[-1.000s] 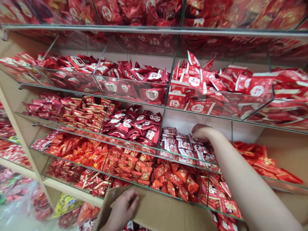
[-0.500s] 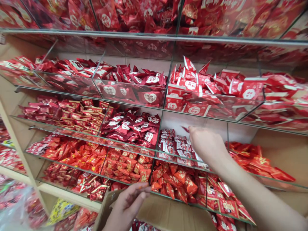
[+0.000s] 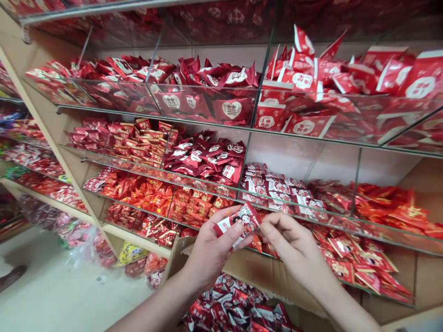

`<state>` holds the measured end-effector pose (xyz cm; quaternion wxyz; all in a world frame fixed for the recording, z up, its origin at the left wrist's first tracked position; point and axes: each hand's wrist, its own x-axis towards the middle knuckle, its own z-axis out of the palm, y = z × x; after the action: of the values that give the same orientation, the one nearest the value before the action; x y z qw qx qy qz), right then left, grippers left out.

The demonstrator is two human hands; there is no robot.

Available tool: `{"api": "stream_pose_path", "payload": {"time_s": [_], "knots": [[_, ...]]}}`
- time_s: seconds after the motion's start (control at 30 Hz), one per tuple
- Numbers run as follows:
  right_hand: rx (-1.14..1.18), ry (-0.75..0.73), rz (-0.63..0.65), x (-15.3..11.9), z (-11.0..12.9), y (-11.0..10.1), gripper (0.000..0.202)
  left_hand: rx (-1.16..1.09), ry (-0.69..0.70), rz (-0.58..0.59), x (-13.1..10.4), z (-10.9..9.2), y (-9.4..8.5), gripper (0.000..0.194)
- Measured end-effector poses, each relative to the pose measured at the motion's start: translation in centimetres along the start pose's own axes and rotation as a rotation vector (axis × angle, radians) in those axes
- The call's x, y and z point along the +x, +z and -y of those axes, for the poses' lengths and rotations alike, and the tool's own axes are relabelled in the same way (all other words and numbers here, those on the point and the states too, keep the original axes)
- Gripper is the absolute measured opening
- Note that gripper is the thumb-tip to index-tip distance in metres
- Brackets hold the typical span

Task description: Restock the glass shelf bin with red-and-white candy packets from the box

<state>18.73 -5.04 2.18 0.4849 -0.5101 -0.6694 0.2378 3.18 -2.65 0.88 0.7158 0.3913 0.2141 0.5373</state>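
Left hand (image 3: 214, 242) up front, thumb and fingers gripping small red-and-white printed packet (image 3: 240, 224); right hand (image 3: 296, 242) in close, thumb and fingertips pinching its right end. Packet right above open cardboard box (image 3: 256, 265), loose dark-red packets (image 3: 224, 306) heaped inside. Beyond, wooden shelving unit (image 3: 74, 180): similar packets in rows (image 3: 277, 188), maroon packets (image 3: 207, 157) just left.

A small packet (image 3: 250, 218), white toward one end and red toward the other, lies tilted in the left hand (image 3: 215, 243), printed face showing, red end at the right hand (image 3: 294, 240).
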Motion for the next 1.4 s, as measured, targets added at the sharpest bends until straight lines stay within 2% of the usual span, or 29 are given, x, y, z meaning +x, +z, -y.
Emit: {"api": "stream_pose_path", "payload": {"time_s": [0.07, 0.13, 0.2, 0.33, 0.47, 0.67, 0.73, 0.9, 1.1, 1.27, 1.4], "knots": [[0.082, 0.020, 0.038, -0.1, -0.1, 0.3, 0.020, 0.040, -0.014, -0.010, 0.1, 0.2, 0.3, 0.031], [0.106, 0.033, 0.025, -0.3, -0.3, 0.6, 0.022, 0.113, -0.047, -0.011, 0.3, 0.6, 0.4, 0.027], [0.133, 0.064, 0.038, -0.4, -0.5, 0.6, 0.023, 0.206, -0.075, -0.001, 0.5, 1.1, 0.2, 0.021], [0.258, 0.141, 0.121, -0.8, -1.0, 0.4, 0.026, 0.290, -0.135, 0.001, 0.5, 1.6, -0.3, 0.023], [0.490, 0.212, 0.163, -1.7, -1.4, 0.4, 0.024, 0.259, -0.235, 0.009, 0.3, 1.1, -0.2, 0.022], [0.970, 0.427, 0.175, -2.8, -0.7, 0.7, 0.026, 0.057, -0.412, 0.064, -0.2, 0.4, 0.5, 0.027], [0.918, 0.429, 0.175, -3.0, -0.9, 0.6, 0.029, 0.120, -0.420, 0.069, -0.3, 0.6, 0.5, 0.029], [0.586, 0.330, 0.185, -3.4, -2.3, 0.0, 0.025, 0.348, -0.300, 0.096, -0.6, 1.5, -0.1, 0.029], [0.427, 0.308, 0.143, -4.2, -3.1, -0.2, 0.028, 0.472, -0.253, 0.118, -0.6, 2.6, -0.7, 0.037], [0.400, 0.294, 0.131, -4.5, -3.3, 0.6, 0.031, 0.470, -0.251, 0.044, -0.8, 2.9, -0.8, 0.041], [0.260, 0.302, 0.201, -4.3, -2.0, 0.0, 0.032, 0.465, -0.267, -0.001, -1.4, 2.5, -1.0, 0.044]]}}
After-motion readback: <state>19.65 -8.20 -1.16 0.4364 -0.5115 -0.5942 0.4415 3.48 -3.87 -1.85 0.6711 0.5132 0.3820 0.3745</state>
